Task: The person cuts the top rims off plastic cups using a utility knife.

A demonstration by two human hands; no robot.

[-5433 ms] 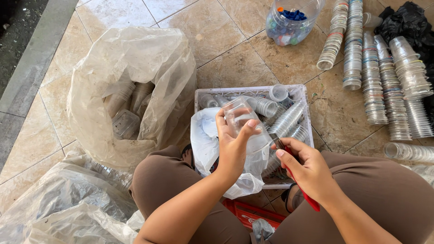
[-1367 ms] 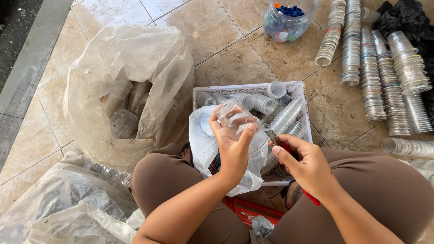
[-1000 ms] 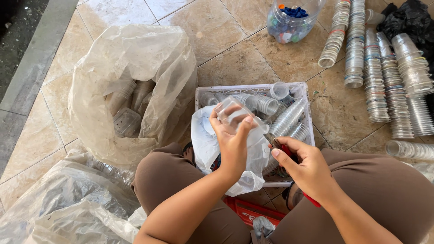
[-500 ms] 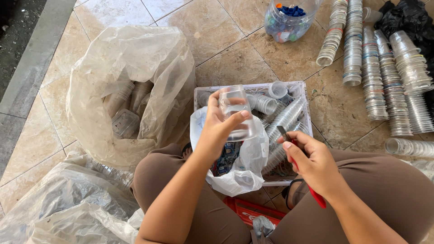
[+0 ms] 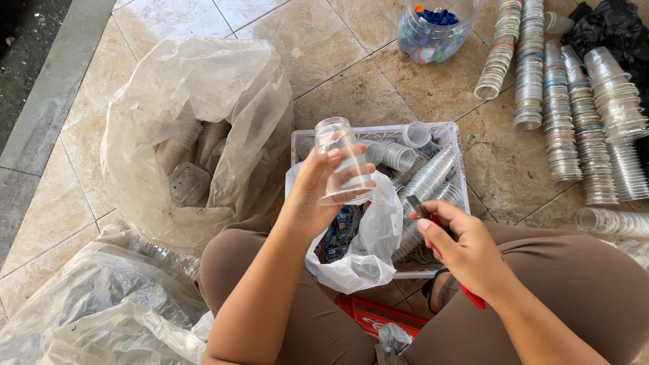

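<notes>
My left hand (image 5: 316,196) grips a clear plastic cup (image 5: 341,157), lifted above the white crate (image 5: 454,145) that sits between my knees. My right hand (image 5: 461,245) is closed on a red-handled cutter (image 5: 443,253) whose dark blade tip pointing up-left, to the right of the cup and apart from it. Under the cup a small white plastic bag (image 5: 368,243) holds scraps of coloured labels. The crate holds several clear cups (image 5: 422,172) lying on their sides.
A large clear plastic bag (image 5: 196,115) with cups inside stands open at the left. More crumpled clear bags (image 5: 88,311) lie at lower left. Rows of stacked cups (image 5: 561,101) lie on the tiled floor at upper right, beside a jar of coloured caps (image 5: 433,27).
My left hand has raised the cup up and away from the cutter and turned it upright. My right hand with the cutter has drawn back slightly to the right.
</notes>
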